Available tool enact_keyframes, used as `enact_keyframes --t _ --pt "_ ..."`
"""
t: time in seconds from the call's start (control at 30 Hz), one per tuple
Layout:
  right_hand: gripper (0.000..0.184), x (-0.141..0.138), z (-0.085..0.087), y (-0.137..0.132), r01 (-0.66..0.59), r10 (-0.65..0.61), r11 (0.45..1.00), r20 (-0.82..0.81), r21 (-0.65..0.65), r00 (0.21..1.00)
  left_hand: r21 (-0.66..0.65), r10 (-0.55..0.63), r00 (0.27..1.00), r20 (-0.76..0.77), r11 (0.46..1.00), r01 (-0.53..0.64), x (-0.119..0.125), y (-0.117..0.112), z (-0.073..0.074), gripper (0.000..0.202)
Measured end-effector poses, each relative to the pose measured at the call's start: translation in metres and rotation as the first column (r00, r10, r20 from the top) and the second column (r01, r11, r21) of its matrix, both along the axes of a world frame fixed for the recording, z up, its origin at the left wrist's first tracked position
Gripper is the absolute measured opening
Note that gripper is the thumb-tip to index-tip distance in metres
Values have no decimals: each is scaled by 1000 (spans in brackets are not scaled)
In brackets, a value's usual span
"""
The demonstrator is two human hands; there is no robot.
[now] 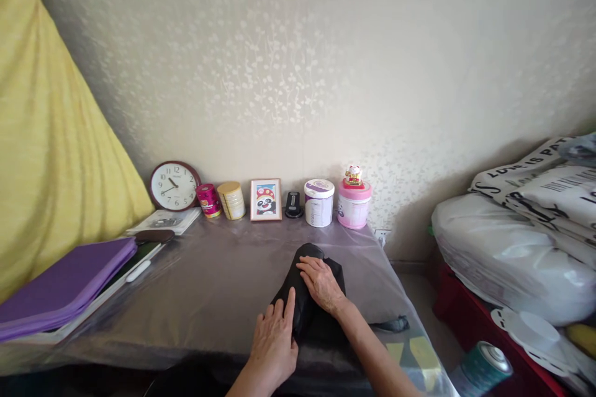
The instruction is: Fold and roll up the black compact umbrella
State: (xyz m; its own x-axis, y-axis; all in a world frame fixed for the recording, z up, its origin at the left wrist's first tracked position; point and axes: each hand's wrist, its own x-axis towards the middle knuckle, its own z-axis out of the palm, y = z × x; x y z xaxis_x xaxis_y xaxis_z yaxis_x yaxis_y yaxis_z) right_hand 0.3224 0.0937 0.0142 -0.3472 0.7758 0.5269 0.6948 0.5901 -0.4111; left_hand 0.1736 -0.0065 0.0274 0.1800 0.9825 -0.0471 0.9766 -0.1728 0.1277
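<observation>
A black, soft-looking folded bundle (300,307), with a smooth, slightly shiny surface, lies near the front of the table; I cannot tell its exact kind. My right hand (321,283) rests flat on its upper part, fingers stretched to the left across it. At its left side is my left hand (274,338), index finger straight along the black material and thumb lower, by the near edge. The other left fingers are partly hidden. Just beyond my right forearm, a dark crumpled strip (395,324) lies on the table, partly covered by the arm.
Along the wall stand a clock (174,186), cans, a panda picture (266,200), a black device (293,203) and two tubs (319,205), one topped by a cat figurine (354,176). Purple folders (69,282) lie left. Right of the table (200,298) are bags (512,248) and a spray can (487,367).
</observation>
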Motion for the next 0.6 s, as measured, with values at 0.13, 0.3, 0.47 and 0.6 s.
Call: enact_keyframes --t 0.13,0.3,0.47,0.6 --pt "26 22 -6 8 175 -189 978 -127 -115 974 -66 46 997 69 997 -42 3 2 0 89" --pt "23 64 -18 9 155 -306 923 -431 -351 849 -89 63 965 253 995 -42 -3 6 1 81" --pt "17 92 -27 7 -15 -472 833 -724 -553 503 -74 61 837 544 997 -25 -19 1 28 76" --pt "17 86 -18 3 -198 -460 803 -796 -562 393 -182 99 586 804 980 83 -28 -13 66 74"
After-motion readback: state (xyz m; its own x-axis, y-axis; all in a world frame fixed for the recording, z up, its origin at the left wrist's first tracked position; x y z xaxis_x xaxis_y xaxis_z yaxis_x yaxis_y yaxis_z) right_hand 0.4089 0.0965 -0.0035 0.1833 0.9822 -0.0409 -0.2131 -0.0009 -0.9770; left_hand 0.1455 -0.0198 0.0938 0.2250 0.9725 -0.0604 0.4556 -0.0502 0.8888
